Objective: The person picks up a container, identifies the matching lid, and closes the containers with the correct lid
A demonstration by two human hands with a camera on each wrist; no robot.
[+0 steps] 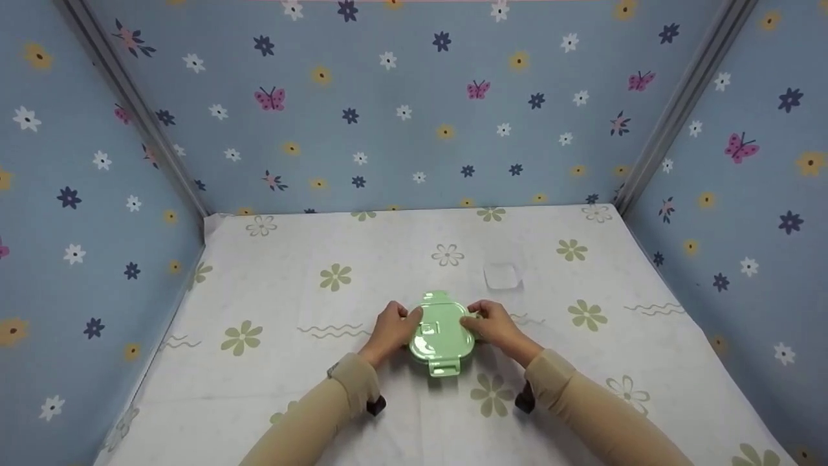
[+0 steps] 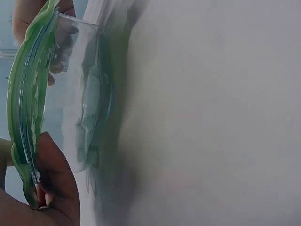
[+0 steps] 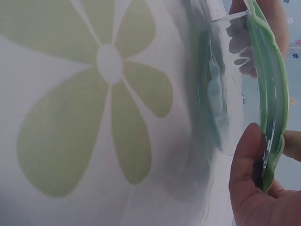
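Note:
A clear food container (image 2: 77, 94) with a light green lid (image 1: 443, 333) is in front of me, between my two hands. The lid lies over its top, and the front flap (image 1: 444, 368) sticks outward. My left hand (image 1: 392, 329) grips the lid's left edge, thumb on top and fingers beneath the rim. On the opposite edge my right hand (image 1: 499, 327) pinches the lid in the same way. Both wrist views show the transparent walls below the green rim. Whether the base touches the table cannot be told.
A small clear, squarish object (image 1: 502, 276) lies on the table behind my right hand. The table has a white flowered cloth (image 1: 278, 382). Blue flowered panels (image 1: 401, 142) stand at the back and both sides, with grey posts (image 1: 686, 97) in the corners.

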